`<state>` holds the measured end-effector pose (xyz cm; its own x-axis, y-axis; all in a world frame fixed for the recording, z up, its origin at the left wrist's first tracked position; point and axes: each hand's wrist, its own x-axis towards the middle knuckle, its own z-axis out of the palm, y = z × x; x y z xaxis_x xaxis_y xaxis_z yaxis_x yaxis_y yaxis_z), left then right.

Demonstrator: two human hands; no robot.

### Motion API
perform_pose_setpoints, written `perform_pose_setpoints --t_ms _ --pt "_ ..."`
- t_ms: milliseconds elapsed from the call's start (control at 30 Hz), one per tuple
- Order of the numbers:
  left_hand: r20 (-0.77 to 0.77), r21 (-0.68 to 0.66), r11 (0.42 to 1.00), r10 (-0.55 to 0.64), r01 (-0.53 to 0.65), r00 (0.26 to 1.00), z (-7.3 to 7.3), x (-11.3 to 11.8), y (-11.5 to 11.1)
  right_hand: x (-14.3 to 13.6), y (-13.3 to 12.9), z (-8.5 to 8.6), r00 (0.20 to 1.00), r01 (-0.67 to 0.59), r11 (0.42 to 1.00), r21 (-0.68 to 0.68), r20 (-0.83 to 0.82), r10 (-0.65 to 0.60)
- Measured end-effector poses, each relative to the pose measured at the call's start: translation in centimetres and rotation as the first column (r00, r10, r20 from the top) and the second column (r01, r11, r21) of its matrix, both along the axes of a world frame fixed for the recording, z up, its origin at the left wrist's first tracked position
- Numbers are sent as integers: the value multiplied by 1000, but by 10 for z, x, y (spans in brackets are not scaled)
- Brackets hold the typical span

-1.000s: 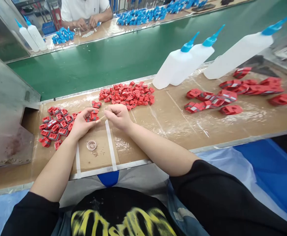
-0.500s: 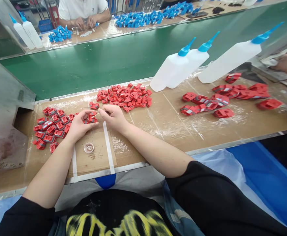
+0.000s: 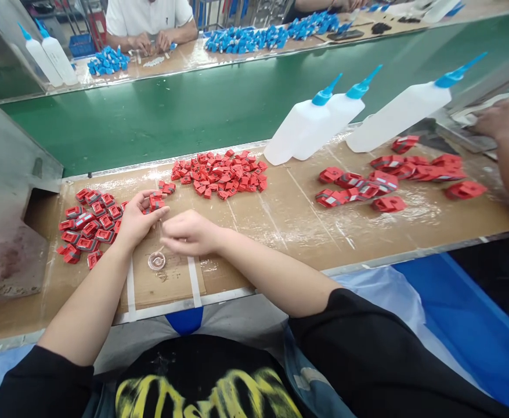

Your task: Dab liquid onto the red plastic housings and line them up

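My left hand [image 3: 137, 219] is closed on a red piece [image 3: 156, 201] above the wooden board [image 3: 150, 293]. Just right of it, my right hand [image 3: 191, 232] is pinched on a thin stick [image 3: 162, 232], whose lower end points down at a small round clear dish [image 3: 156, 261] on the board. The hand is slightly blurred. Left of my left hand lie many red-and-grey pieces [image 3: 89, 229]. Beyond both hands is a heap of small red parts [image 3: 223, 174], with a couple of loose ones near my left fingertips.
White bottles with blue nozzles [image 3: 295, 130] lean at the bench's back edge. More red pieces [image 3: 385, 180] lie to the right, near another person's hand [image 3: 504, 119]. A metal housing [image 3: 8, 203] bounds the left. People work across the green strip [image 3: 171, 107].
My right hand has moved away from the red piece, down toward the dish, with the stick. My left hand still holds the piece, shifted slightly left.
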<state>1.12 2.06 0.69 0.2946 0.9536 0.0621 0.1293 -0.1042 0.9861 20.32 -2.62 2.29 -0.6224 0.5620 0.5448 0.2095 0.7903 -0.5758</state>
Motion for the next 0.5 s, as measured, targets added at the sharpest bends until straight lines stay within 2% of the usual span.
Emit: perform_pose_setpoints --t_ms 33,100,200,233,300,367,400,433,500 --pt "12 -26 1000 7 -7 1000 0 0 0 -5 -5 0 992 -61 998 26 113 57" --pt "36 -66 998 19 -16 999 0 1 0 -13 -12 -2 952 -106 991 79 297 78" --pt "66 -91 995 35 -29 997 -1 2 1 -12 -8 -3 919 -82 987 136 393 22" --pt "72 -96 995 40 -33 997 -1 3 1 -7 -2 -2 927 -24 989 144 373 -32" --pt "77 -102 994 39 -31 996 -2 2 1 8 17 1 919 227 962 152 294 -263" --pt "79 -103 995 25 -17 997 -3 1 1 26 42 3 794 524 837 158 265 -547" --pt "77 -104 995 14 -6 997 -4 0 1 33 56 3 713 613 769 180 294 -637" --pt "76 -105 994 4 4 997 -5 0 1 39 69 2 646 648 730 217 350 -678" --pt "73 -95 995 -13 19 997 -8 -1 1 46 89 -1 569 610 739 287 491 -660"
